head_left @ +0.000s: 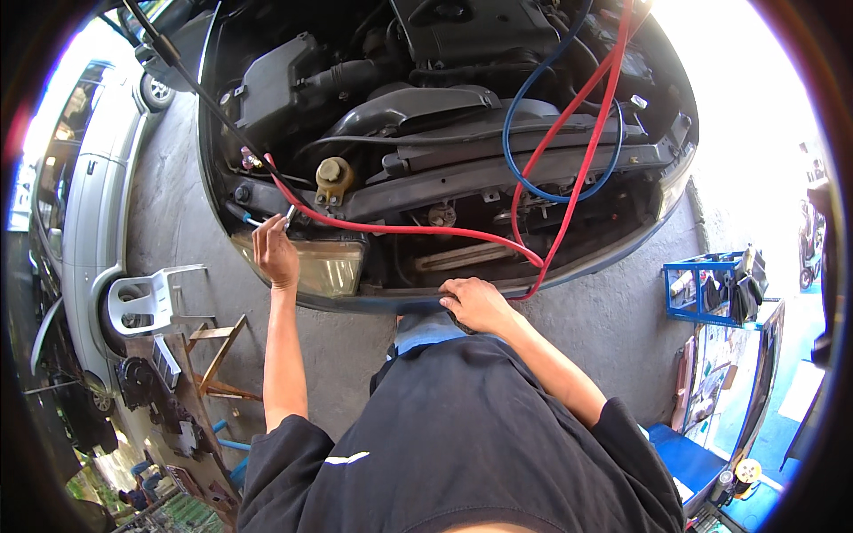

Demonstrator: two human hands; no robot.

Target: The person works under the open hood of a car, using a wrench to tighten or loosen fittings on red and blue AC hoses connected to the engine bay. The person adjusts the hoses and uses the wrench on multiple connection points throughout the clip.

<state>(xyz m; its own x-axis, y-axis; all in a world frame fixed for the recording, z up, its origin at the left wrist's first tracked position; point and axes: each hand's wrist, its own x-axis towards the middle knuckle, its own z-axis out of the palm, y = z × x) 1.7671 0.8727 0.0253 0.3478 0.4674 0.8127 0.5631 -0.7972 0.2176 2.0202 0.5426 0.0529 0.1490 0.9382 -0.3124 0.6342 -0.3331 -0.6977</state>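
Over the car's front left corner, my left hand (277, 253) has its fingers pinched round a slim metal tool with a dark handle (238, 212). A bright metal piece (290, 213) shows right at the fingertips; whether it belongs to the same tool I cannot tell. The headlight (327, 265) lies beside that hand. My right hand (480, 305) rests at the bumper's front edge (391, 302), fingers curled, and what lies under them is dark and mostly hidden. A red hose (400, 229) runs across the open front, passing close to my left fingers.
A blue hose (506, 147) loops over the engine bay. A yellowish capped reservoir (333, 178) and a black prop rod (191, 78) stand near my left arm. On the floor are a white plastic chair (142, 302), a wooden frame (222, 355) and a blue rack (702, 289).
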